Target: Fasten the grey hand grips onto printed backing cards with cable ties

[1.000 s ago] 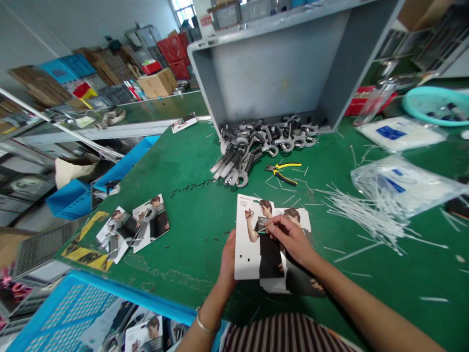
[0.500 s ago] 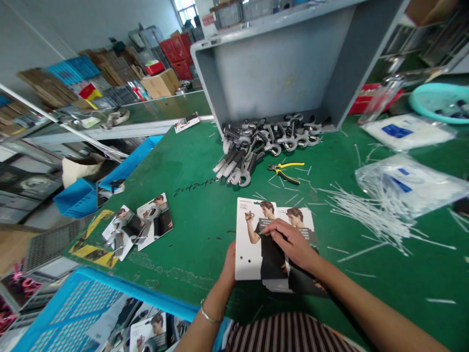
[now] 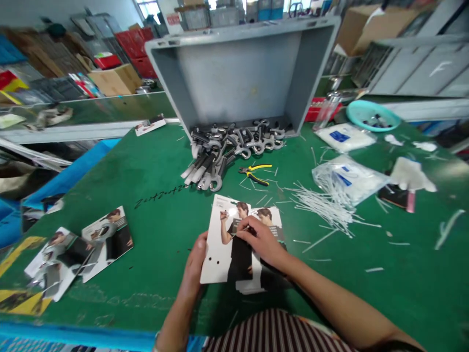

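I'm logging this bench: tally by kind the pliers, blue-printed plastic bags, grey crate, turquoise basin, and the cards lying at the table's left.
Cards at left: 2
Plastic bags: 2
Pliers: 1
Grey crate: 1
Turquoise basin: 1
Total: 7

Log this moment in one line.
left hand: holding printed card | right hand: at card's front | pliers: on green table

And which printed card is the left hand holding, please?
The card overlapping the stack, two holes showing; it alone has its edge gripped by the left hand.
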Demonstrator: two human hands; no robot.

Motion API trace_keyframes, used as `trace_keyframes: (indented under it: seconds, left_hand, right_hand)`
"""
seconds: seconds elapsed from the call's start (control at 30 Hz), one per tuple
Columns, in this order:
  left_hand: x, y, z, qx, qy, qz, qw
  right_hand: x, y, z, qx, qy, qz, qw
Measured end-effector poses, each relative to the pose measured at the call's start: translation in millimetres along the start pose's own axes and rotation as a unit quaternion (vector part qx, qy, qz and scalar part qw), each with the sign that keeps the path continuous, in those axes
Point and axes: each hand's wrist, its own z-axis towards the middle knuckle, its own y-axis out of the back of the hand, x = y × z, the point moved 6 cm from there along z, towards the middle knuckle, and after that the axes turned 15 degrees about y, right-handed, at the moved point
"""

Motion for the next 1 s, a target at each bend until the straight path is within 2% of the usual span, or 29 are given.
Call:
trace_keyframes:
  seconds: [0.1, 0.17, 0.23, 0.3, 0.37, 0.4, 0.47, 0.53, 0.63, 0.73, 0.8, 0.83, 0.9, 1.0]
  left_hand:
    - [-4.4, 0.5, -8.1, 0.002, 0.061, 0.004, 0.998]
    - [-2.1, -7.0, -8.5, 0.029, 0.106, 0.011, 0.994]
    - [0.7, -15.6, -5.2, 0.059, 0.125, 0.008, 0.99]
    - [2.3, -19.4, 0.2, 0.071, 0.119, 0.0, 0.99]
    - [3.7, -18.2, 5.7, 0.071, 0.107, 0.015, 0.992]
    - [4.5, -17.3, 8.0, 0.074, 0.104, 0.039, 0.991]
    - [6.0, -17.4, 11.9, 0.096, 0.106, 0.103, 0.984]
    - [5.5, -20.7, 15.2, 0.123, 0.107, 0.155, 0.974]
    - [-1.7, -29.9, 18.4, 0.134, 0.087, 0.172, 0.972]
    - [-10.4, -36.2, 15.8, 0.127, 0.056, 0.121, 0.983]
    - [-13.6, -31.4, 10.9, 0.109, 0.045, 0.06, 0.991]
    - [-14.4, -25.8, 7.8, 0.095, 0.043, 0.031, 0.994]
    - [-16.6, -10.2, 0.7, 0.06, 0.04, -0.006, 0.997]
    - [-26.8, 12.0, -8.7, 0.03, 0.034, 0.011, 0.999]
  right_hand:
    - [-12.4, 0.2, -5.3, -0.04, -0.069, 0.092, 0.993]
    - [-11.6, 2.8, -8.9, -0.053, -0.078, 0.116, 0.989]
    - [-5.4, 13.8, -15.9, -0.047, -0.069, 0.109, 0.991]
    - [1.2, 41.5, -30.6, -0.045, -0.057, 0.059, 0.996]
    - [7.8, 85.2, -53.4, -0.043, -0.032, -0.058, 0.997]
    - [11.0, 108.8, -66.6, -0.03, -0.019, -0.147, 0.989]
    - [13.7, 147.6, -92.9, 0.035, -0.007, -0.292, 0.956]
    - [10.4, 174.6, -113.3, 0.095, -0.03, -0.401, 0.91]
    - [2.1, 183.5, -121.9, 0.179, -0.053, -0.494, 0.849]
    - [-3.6, 172.0, -110.8, 0.227, -0.024, -0.518, 0.824]
    - [-5.1, 168.9, -101.7, 0.216, -0.006, -0.508, 0.834]
    - [-5.7, 170.1, -98.0, 0.2, -0.007, -0.49, 0.848]
    - [-6.6, 175.4, -92.4, 0.159, -0.033, -0.423, 0.891]
    - [-3.0, 177.4, -85.2, 0.103, -0.084, -0.254, 0.958]
